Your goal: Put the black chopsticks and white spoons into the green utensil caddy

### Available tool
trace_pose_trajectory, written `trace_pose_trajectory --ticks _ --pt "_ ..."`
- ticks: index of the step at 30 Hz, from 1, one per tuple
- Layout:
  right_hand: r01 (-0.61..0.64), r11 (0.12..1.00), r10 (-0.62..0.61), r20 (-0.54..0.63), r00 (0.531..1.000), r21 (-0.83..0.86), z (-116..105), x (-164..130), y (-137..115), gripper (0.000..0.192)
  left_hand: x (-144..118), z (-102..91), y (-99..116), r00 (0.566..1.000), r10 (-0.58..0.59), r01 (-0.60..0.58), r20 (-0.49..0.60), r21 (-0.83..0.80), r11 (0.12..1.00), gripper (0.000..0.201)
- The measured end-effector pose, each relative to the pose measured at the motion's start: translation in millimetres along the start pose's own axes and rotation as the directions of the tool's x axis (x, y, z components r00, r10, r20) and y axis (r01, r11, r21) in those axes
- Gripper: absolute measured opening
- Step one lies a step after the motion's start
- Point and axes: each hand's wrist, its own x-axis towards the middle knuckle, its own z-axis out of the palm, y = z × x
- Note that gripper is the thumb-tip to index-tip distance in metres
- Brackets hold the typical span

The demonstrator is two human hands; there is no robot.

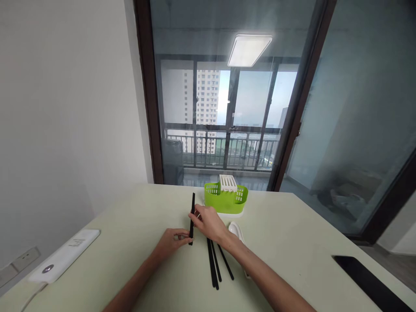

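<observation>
My right hand (210,223) pinches a black chopstick (192,208) near its middle and holds it almost upright above the pale table (292,242). The fingertips of my left hand (171,241) touch the lower end of the same chopstick where it meets the table. Three more black chopsticks (215,266) lie side by side on the table under my right wrist. A white spoon (236,230) lies just to their right, partly hidden by my forearm. A green cutlery holder (225,198) with a white insert stands just beyond my right hand.
A white power strip (65,255) with a cable lies at the table's left edge, below a wall socket (23,258). A black flat object (370,281) lies at the right front corner. Glass doors and a balcony stand behind the table.
</observation>
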Motion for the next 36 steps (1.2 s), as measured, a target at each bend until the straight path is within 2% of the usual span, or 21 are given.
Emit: trace_pose_trajectory --ticks 3,11,19,21,24,30,33,36 --pt "0.013 1.0 -0.013 -0.008 1.0 0.0 -2 3 1 0.02 1 -0.3 -2 1.0 0.01 -0.01 0.024 0.007 1.0 0.032" --pt "0.054 0.998 -0.057 -0.113 0.992 -0.033 -25 14 -7 0.028 0 1.8 -1 0.999 0.016 -0.012 -0.045 0.09 0.996 0.033" --pt "0.12 0.989 -0.128 -0.096 0.987 -0.086 -38 25 -10 0.04 -2 1.2 6 0.997 0.007 -0.001 -0.075 0.083 0.997 0.031" --pt "0.119 0.989 -0.129 -0.118 0.985 -0.088 -50 31 -9 0.042 -2 1.5 7 0.995 -0.013 0.017 -0.096 0.04 0.999 0.034" --pt "0.075 0.994 -0.09 -0.196 0.976 -0.084 -81 42 -3 0.048 -1 3.5 6 0.992 -0.015 0.008 -0.121 -0.059 0.998 0.046" --pt "-0.056 0.992 0.008 -0.377 0.926 -0.117 -153 76 27 0.054 -2 8.6 6 0.989 -0.037 0.02 -0.141 -0.119 0.993 0.04" --pt "-0.125 0.977 0.037 -0.439 0.898 -0.173 -170 93 48 0.055 -1 10.5 6 0.99 -0.027 0.006 -0.14 -0.15 0.989 0.037" --pt "-0.189 0.955 0.074 -0.433 0.899 -0.229 -167 107 69 0.05 0 12.3 4 0.992 -0.011 -0.011 -0.126 -0.168 0.986 0.035"
